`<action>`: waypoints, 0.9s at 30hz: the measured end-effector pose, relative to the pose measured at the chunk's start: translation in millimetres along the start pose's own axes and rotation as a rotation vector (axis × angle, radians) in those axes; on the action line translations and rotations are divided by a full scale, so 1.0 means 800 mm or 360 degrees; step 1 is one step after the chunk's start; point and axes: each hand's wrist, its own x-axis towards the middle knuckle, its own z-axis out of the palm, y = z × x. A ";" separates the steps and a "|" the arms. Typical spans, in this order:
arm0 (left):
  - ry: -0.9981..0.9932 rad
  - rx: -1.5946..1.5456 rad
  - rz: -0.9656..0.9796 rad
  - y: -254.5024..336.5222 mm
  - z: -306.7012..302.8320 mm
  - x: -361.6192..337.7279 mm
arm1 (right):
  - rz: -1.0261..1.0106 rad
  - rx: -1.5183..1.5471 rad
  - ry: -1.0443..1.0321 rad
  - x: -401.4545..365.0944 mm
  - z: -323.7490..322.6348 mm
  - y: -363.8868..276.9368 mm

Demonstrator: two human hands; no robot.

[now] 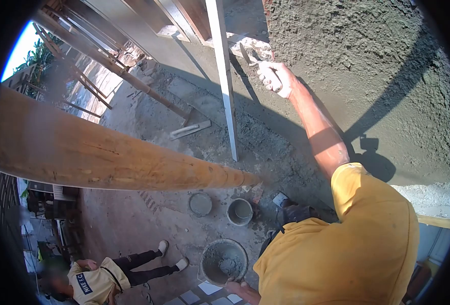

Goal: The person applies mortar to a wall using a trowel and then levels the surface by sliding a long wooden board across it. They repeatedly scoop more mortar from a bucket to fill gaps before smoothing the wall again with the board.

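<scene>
My right hand (277,80) is stretched out to the wall, closed round the handle of a small pointed trowel (244,53). Its blade is beside a rough ledge under an opening in the wall. Low in the view, my left hand (239,287) grips the near rim of a black bucket (203,260) with wet grey mortar (230,265) inside; its fingers are partly hidden. The wall (347,46) has rough grey plaster higher up and a smoother damp band lower down.
A thick bamboo pole (118,155) crosses the left side; a pale straight bar (222,76) leans near the wall. Two round containers (200,204) (240,211) and a long float (190,130) lie on the ground. Another person (103,277) stands at lower left.
</scene>
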 end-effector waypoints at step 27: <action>-0.1652 0.0673 0.1056 0.210 0.099 -0.111 | -0.0358 -0.3318 -0.0786 -0.567 0.158 0.414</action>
